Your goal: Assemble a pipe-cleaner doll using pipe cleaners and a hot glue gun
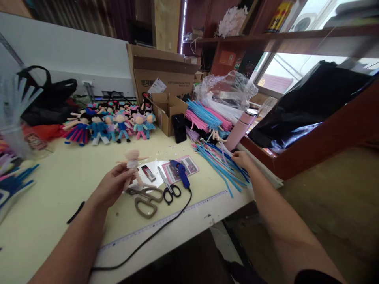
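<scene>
My left hand (114, 181) is closed around a small beige doll (132, 157) with a white top, apparently made of pipe cleaners, and holds it upright over the table. To the right, my right hand (243, 161) pinches a pale lilac pipe cleaner (227, 151) at the edge of a loose pile of blue pipe cleaners (211, 159). Large tan-handled scissors (146, 201) lie just beside my left hand. Further right are black-handled scissors (169, 187), a blue glue gun (181, 172) on a pink-edged card, and a lighter (148, 172).
Several finished dolls (120, 126) stand at the back left. A small cardboard box (167, 112), a black phone (179, 128) and a pink thermos (241, 128) line the rear. The glue gun's cable (154, 236) crosses a ruler (168, 217) along the front edge.
</scene>
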The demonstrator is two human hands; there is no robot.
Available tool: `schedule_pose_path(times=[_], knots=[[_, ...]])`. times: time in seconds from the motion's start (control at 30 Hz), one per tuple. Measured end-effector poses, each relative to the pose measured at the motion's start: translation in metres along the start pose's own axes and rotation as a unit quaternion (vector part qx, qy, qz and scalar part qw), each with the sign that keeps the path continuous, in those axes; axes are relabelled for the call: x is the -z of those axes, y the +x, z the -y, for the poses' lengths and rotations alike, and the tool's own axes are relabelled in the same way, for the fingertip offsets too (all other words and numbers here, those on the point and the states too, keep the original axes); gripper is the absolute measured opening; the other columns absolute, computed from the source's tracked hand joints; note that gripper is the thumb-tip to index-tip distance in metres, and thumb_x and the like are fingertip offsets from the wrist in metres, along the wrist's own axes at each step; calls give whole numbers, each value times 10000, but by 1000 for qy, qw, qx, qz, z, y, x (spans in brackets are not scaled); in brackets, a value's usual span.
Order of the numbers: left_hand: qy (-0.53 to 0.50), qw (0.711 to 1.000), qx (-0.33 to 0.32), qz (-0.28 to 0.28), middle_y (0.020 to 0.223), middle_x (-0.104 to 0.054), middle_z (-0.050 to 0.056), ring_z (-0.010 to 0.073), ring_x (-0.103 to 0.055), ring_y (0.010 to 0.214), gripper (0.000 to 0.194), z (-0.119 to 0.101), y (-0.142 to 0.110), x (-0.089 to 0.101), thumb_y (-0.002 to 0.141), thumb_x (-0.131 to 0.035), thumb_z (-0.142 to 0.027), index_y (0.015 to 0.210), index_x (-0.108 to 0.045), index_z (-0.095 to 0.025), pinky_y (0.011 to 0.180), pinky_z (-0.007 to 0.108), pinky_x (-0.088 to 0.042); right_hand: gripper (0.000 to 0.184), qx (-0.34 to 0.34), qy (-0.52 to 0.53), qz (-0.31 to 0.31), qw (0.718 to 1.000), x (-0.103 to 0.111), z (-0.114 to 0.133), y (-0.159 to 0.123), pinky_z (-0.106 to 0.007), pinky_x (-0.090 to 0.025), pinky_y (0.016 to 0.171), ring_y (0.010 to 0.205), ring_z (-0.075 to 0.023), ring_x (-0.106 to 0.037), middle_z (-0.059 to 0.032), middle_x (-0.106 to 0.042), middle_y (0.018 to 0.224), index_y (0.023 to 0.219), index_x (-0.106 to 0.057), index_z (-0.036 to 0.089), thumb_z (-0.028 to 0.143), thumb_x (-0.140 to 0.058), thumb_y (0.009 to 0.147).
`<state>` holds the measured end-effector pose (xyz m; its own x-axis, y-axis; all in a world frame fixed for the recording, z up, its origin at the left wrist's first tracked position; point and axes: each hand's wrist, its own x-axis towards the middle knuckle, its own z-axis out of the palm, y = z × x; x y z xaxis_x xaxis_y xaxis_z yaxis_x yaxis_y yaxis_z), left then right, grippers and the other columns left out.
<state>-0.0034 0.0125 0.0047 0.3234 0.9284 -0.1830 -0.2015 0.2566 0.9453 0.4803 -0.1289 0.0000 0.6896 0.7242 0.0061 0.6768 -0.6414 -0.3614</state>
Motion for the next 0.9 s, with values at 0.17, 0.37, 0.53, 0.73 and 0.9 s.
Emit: schedule_pose_path(times=[0.17,0.37,0.53,0.73,0.9], knots=[[-8,1000,25,9,704,-642,-10,90,-566,574,369,0,1,2,521,-837,-236,842,-670,-168,510,169,-458,196,-18,103,16,994,11,-3,0,-228,-386,507,545,-128,-524,7,-599,570,704,-690,158,343,-637,667],[-8,1000,26,6,733,-650,-6,83,-579,607,367,3,4,5,517,-842,-232,835,-674,-160,538,153,-471,170,-33,184,28,982,25,4,-8,-215,-383,468,498,-103,-481,20,-567,554,702,-663,156,320,-648,656],[-17,999,30,-4,725,-654,-7,86,-577,599,362,1,3,4,497,-847,-212,817,-683,-167,528,157,-475,168,-27,211,35,977,33,4,-11,-214,-358,452,469,-94,-447,31,-544,529,687,-652,163,327,-643,650],[-19,999,26,5,715,-644,-7,83,-564,584,368,0,1,2,493,-851,-232,814,-684,-166,509,155,-465,90,-21,191,20,981,36,5,-12,-233,-397,540,571,-128,-527,8,-613,587,645,-686,178,229,-649,581],[-11,1000,26,6,710,-638,-11,84,-559,581,399,1,2,5,478,-863,-268,818,-678,-170,515,161,-465,113,-17,185,-6,983,39,10,-17,-250,-409,597,630,-144,-549,-2,-632,629,663,-693,178,207,-638,569]])
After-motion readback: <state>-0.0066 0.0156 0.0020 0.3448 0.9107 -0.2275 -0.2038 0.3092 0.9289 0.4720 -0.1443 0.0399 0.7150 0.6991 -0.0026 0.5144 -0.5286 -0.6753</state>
